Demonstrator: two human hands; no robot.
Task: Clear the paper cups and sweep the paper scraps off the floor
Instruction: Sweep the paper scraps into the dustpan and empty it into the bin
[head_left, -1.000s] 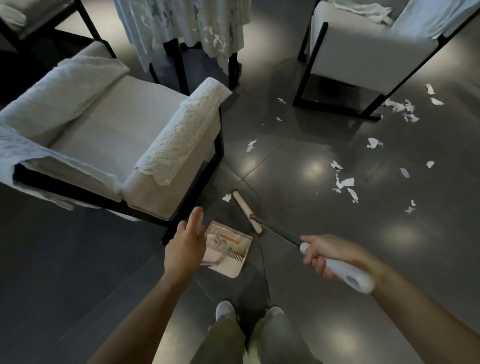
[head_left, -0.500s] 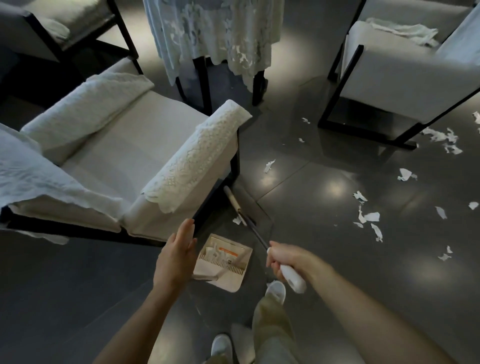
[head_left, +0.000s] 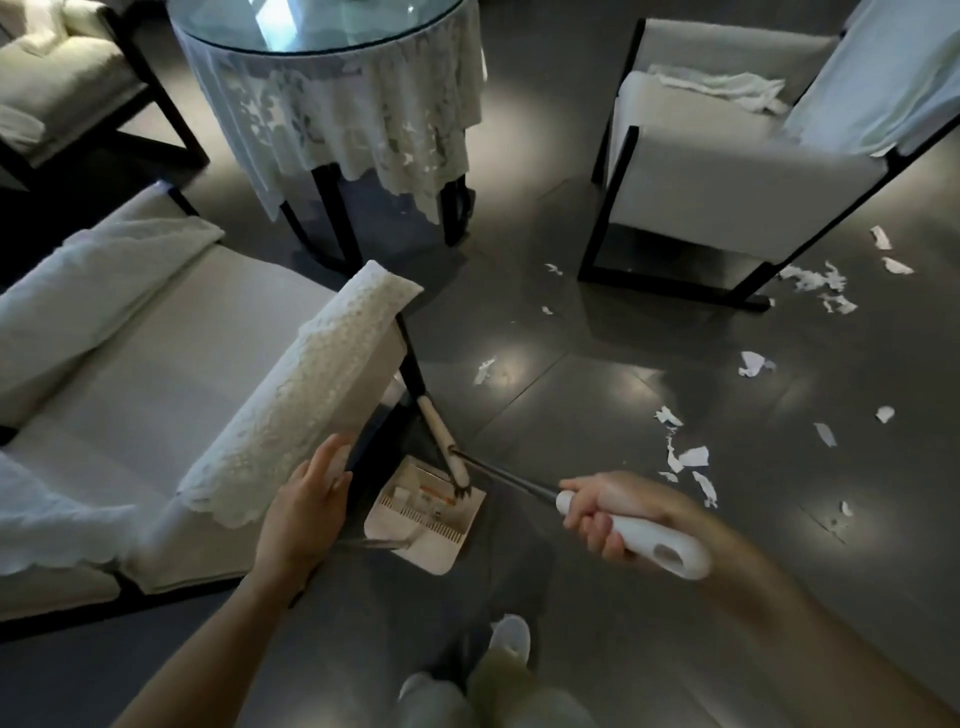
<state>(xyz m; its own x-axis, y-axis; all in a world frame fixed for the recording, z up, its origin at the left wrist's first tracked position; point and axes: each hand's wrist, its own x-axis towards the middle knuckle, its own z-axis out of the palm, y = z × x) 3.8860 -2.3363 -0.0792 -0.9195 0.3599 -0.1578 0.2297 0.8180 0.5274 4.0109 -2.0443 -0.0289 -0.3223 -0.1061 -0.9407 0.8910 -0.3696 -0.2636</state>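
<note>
dustpan (head_left: 434, 525) holding scraps, broom head (head_left: 441, 441) at rim

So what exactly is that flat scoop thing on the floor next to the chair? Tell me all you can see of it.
It is a dustpan, cream or beige, plastic by its look, lying on the dark floor at the front corner of the armchair. A row of comb-like teeth crosses it, and a thin handle runs back to the left hand. Small bits, one orange, lie inside. The broom head, held by the right hand, meets its far edge.
</note>
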